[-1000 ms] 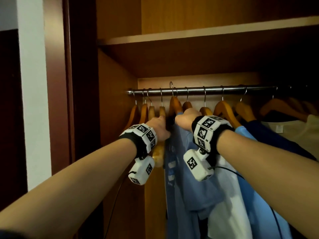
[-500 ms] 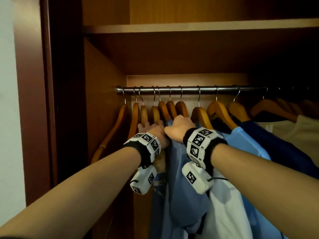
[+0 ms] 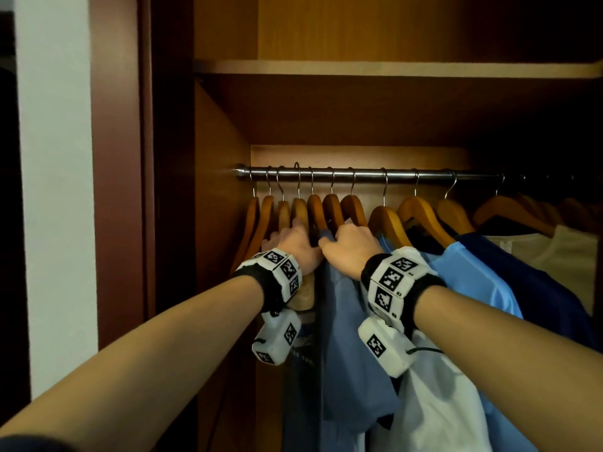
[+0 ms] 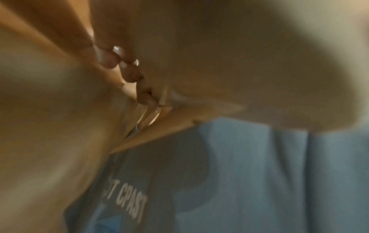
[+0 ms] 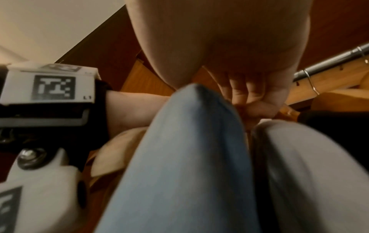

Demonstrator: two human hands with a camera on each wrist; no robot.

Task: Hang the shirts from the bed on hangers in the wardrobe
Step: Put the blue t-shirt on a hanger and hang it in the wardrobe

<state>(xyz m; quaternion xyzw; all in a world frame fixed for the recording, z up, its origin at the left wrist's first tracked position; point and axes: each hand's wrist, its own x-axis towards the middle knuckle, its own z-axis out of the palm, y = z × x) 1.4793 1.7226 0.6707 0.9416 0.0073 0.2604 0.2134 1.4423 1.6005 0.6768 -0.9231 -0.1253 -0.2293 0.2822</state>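
Note:
A steel rail in the wardrobe carries many wooden hangers. My left hand reaches among the empty hangers at the rail's left end. In the left wrist view its fingertips curl over a wooden hanger arm. My right hand grips the top of the hanger that bears a blue shirt, its thumb on the cloth at the neck. The right wrist view shows its fingers curled just behind the blue shirt's shoulder. The shirt hangs straight down.
Right of the blue shirt hang a white shirt, a light blue one, a navy one and a cream one. A shelf runs above the rail. The wardrobe's side wall stands close on the left.
Both hands have stayed together at the hanger tops. My left hand has pushed a little further up among the empty hangers. The head view has shifted slightly.

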